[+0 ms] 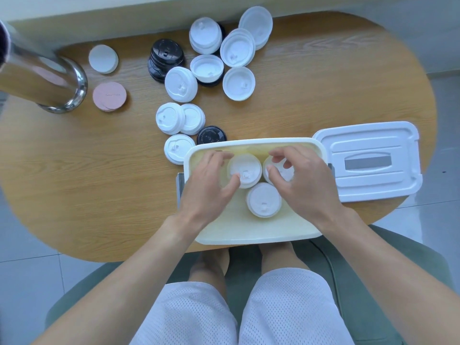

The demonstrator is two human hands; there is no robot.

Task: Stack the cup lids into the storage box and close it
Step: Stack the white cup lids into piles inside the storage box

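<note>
White lid stacks (264,199) in the storage box (249,232) sit partly hidden under both loosely spread hands.

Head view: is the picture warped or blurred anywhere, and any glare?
Head view: wide-angle bend curves the wooden table edges; the metal cylinder at far left smears and mirrors its surroundings; soft even light, faint shadows; the left hand and right hand in the storage box look slightly soft.

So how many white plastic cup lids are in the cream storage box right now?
3 visible: one under the left hand, one under the right hand, one nearer the person. Each may be a stack, and the hands could hide more.
</note>
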